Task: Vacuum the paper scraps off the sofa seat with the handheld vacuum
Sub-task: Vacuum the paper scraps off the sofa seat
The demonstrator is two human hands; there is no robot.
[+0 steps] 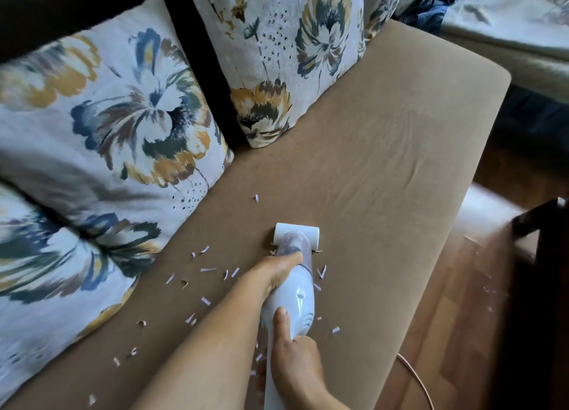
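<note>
The tan sofa seat carries the white handheld vacuum, nozzle down. The right hand grips its handle; the left hand clasps its body. Paper scraps lie mostly left of the vacuum.

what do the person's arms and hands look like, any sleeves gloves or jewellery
Both forearms are bare as far as the frame shows, with no sleeve in view. The left hand and the right hand wear no gloves, and no ring, watch or bracelet is visible. The nails that show are short and unpainted. No markings can be made out.
</note>
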